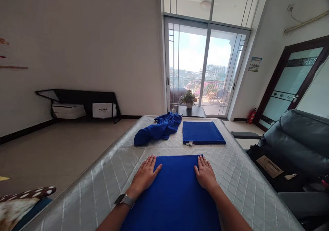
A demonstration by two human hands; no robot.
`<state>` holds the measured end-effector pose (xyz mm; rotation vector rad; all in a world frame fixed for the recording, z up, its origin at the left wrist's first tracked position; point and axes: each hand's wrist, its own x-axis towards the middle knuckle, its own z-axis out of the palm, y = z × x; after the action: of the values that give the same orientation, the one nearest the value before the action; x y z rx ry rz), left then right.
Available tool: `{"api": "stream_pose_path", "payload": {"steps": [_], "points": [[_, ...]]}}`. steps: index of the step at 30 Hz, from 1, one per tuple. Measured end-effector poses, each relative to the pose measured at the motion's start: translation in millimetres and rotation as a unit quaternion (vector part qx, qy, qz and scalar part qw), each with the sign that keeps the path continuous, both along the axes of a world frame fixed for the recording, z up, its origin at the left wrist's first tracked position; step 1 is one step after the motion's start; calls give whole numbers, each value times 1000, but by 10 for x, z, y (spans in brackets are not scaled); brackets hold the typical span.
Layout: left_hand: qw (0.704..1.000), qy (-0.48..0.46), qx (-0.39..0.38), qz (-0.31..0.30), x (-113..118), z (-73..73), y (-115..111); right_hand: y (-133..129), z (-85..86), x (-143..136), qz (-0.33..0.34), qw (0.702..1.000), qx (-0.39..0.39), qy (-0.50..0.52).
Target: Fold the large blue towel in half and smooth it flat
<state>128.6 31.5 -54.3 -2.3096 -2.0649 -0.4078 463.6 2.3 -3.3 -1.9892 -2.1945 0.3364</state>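
Note:
A smooth blue cloth (pixel 177 193) lies flat in front of me, running toward the bottom of the view. My left hand (pixel 146 172) rests flat on its far left edge, fingers stretched out. On its far right corner, my right hand (pixel 205 172) lies open, palm down. Just beyond it, a folded stack of blue cloth (pixel 203 132) with a white tag sits on the right. A crumpled blue cloth (pixel 159 130) is heaped to the left of that stack.
A quilted silvery cover (pixel 239 179) spans the table. Behind it stands a chair with a potted plant (pixel 189 99), before glass sliding doors. A dark leather armchair (pixel 298 142) flanks the right side. White boxes (pixel 104 110) sit in a black frame by the left wall.

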Motion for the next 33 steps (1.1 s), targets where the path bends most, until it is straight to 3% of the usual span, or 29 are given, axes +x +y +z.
{"api": "stream_pose_path", "payload": {"steps": [13, 18, 21, 27, 30, 33], "points": [[999, 25, -20, -3, 2, 63, -18, 4, -5, -4, 0, 1000, -11, 0], [999, 45, 13, 21, 138, 201, -94, -5, 35, -6, 2, 999, 36, -16], [997, 25, 50, -45, 475, 299, -237, 29, 66, 20, 19, 996, 82, -23], [973, -33, 58, -219, 1565, 343, -386, 119, -24, 114, 33, 999, 30, -2], [965, -64, 75, -243, 2001, 392, -265, 146, -111, 155, 53, 998, 33, -17], [970, -89, 41, -222, 2223, 422, -103, 171, -173, 181, 59, 997, 35, -21]]}}
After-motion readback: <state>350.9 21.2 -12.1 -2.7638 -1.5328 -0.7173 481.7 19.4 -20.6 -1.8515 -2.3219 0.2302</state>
